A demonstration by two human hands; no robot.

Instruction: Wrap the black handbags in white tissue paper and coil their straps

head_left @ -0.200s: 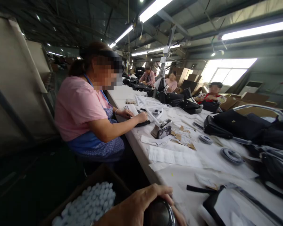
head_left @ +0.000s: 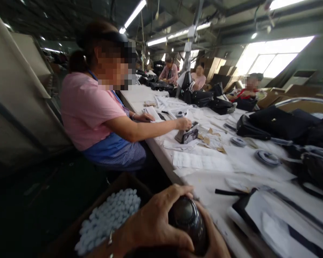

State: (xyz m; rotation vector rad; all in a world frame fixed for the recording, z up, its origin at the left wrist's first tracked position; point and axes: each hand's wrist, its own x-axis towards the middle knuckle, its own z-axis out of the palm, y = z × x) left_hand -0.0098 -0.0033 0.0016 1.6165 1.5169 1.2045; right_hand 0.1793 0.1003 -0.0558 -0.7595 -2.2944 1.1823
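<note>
The left hand [head_left: 153, 218] and right hand [head_left: 214, 234] clasp a dark jar [head_left: 187, 215] between them by the table [head_left: 158, 143] edge; the step in hand seems to be steadying it, and the next move likely calls for a firm two-handed grip.

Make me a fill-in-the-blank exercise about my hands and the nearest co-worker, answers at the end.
1. The dark rounded object is between your left hand and ____ hand.
2. A bracelet shows on your ____ wrist.
3. The nearest co-worker wears a ____ shirt.
4. That person's apron is mostly ____.

Missing words: right; left; pink; blue.
</note>
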